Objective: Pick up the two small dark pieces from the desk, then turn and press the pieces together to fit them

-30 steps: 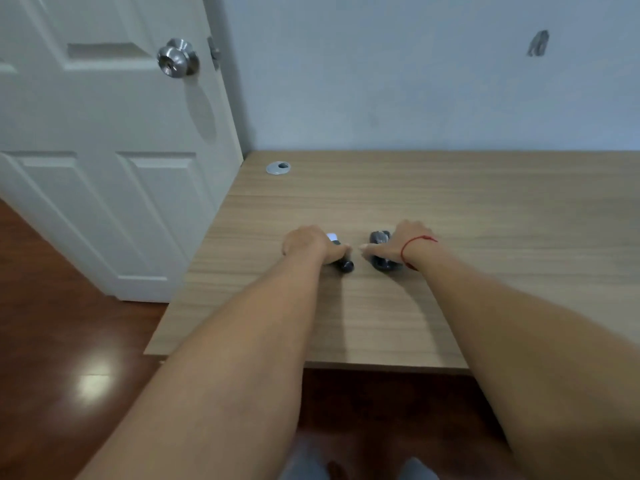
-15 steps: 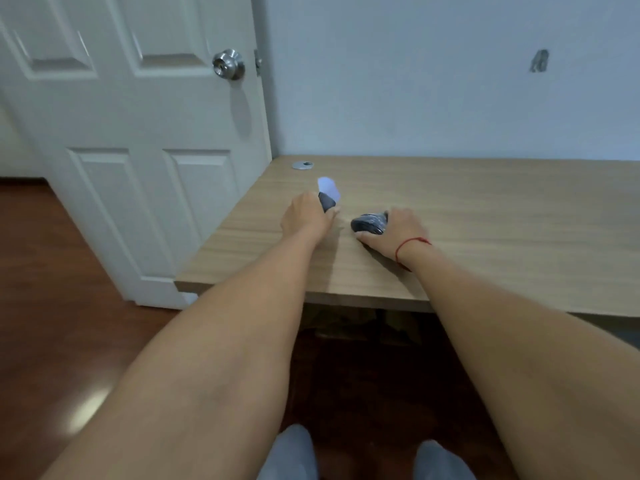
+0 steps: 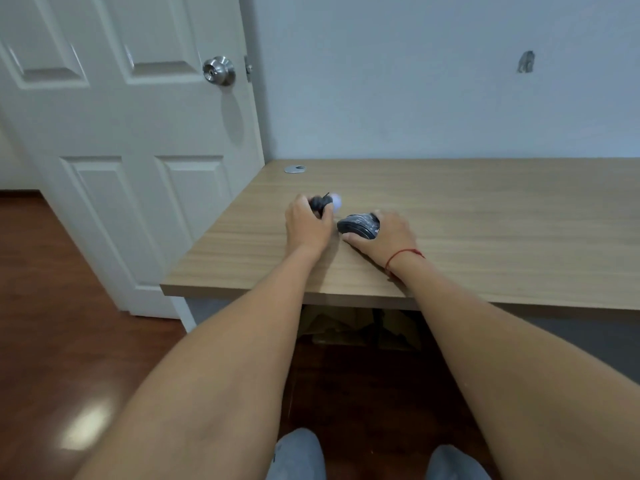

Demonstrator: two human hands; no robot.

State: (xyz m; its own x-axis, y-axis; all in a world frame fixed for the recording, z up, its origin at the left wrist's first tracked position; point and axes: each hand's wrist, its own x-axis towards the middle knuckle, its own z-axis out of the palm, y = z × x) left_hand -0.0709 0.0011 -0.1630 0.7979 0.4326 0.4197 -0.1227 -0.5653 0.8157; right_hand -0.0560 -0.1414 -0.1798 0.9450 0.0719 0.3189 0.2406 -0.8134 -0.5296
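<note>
Hands busy near left end of desk (image 3: 485, 216). Left hand (image 3: 306, 225) grips small dark piece with pale round tip (image 3: 325, 202), lifted just off wood. Right hand (image 3: 384, 233) curls over dark mouse (image 3: 358, 223), holding it on desk. Two parts near each other, apart, not joined. Judging: both picked up, fitting together not yet done. Door (image 3: 138, 133) far left.
</note>
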